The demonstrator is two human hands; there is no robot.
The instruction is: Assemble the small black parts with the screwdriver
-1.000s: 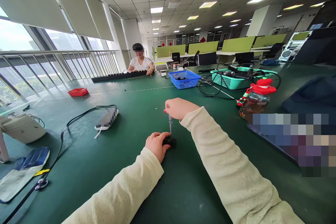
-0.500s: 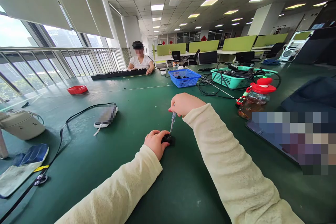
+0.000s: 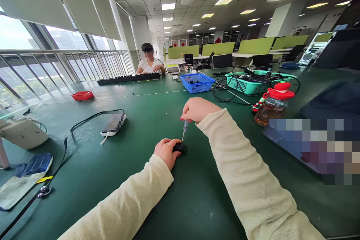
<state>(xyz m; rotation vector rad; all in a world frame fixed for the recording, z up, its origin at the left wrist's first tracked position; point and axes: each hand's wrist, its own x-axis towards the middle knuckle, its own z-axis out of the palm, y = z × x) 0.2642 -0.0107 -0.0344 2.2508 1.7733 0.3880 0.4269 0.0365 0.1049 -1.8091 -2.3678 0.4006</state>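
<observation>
On the green tabletop [image 3: 135, 127] lies a small black block-like part [image 3: 183, 149], its exact kind too small to make out. My left hand [image 3: 166, 152] is closed on its left side, pressing it against the table. Above it, my right hand [image 3: 199, 109] grips the top of a screwdriver [image 3: 185, 129] with a clear handle. The shaft points down, slightly tilted, and its tip meets the upper face of the black part. Fingers of the right hand cover the handle's end.
A blue basket [image 3: 197, 87] and a teal basket with cables [image 3: 247, 87] stand ahead. To the right are a red-lidded bottle [image 3: 271, 110] and a tablet-like device [image 3: 289, 150]. A red tray [image 3: 82, 96], a white device [image 3: 114, 123] and a lanyard [image 3: 65, 146] lie left. A person [image 3: 149, 62] sits opposite.
My right hand is slightly higher, still on the screwdriver; the left hand and black part stay put. The person opposite has raised a hand from the table.
</observation>
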